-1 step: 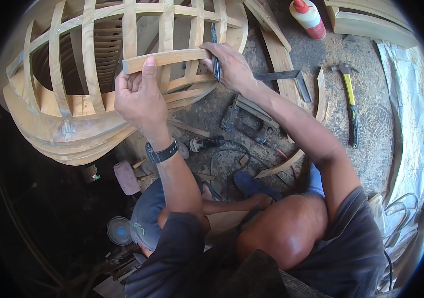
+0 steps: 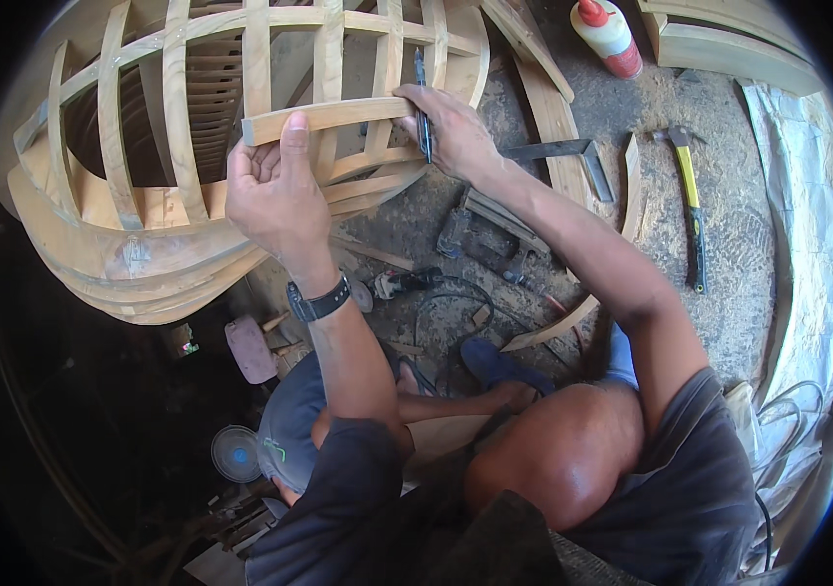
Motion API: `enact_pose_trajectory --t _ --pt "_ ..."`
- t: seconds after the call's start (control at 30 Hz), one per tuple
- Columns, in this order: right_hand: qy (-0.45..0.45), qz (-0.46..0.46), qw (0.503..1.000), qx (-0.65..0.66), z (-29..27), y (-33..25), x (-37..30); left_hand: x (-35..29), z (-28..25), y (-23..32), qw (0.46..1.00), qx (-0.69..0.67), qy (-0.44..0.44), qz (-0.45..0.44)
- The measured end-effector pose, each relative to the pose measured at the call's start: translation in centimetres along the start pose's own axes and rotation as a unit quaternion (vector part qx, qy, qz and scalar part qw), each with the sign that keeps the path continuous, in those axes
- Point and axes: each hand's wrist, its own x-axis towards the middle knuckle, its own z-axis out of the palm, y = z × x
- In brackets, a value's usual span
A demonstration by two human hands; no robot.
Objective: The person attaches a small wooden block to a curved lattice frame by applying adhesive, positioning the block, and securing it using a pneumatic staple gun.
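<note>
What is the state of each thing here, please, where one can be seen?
Wooden strip: held by left hand and right hand, slightly curved
Pen: held in right hand
Watch: worn, strapped on
Hammer: lying on the floor, unheld
Metal square: set down, unheld
White bottle: red cap on
Ribbed wooden frame: gaps open

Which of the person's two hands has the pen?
The right hand, bare at the wrist, has the pen. The left hand, with a dark watch on its wrist, grips only the wooden strip.
</note>
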Motion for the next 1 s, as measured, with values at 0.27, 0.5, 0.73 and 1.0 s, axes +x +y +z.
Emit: enact_pose_trajectory --t 0.27,0.5,0.73,1.0 --pt "0.04 0.068 0.994 0.071 1.6 -0.6 0.1 1.8 -2.2 -0.8 0.954 0.264 0.037 0.139" --pt "0.043 0.073 0.994 0.068 1.9 -0.3 -0.3 2.3 -1.5 -3.0 0.992 0.06 0.013 0.114" --pt "0.019 0.08 0.994 0.073 1.9 0.0 -0.5 2.2 -1.6 -3.0 0.992 0.062 0.02 0.107" --pt "0.048 0.033 0.996 0.071 2.4 1.0 -0.2 2.0 -1.1 -2.8 0.988 0.098 0.024 0.116"
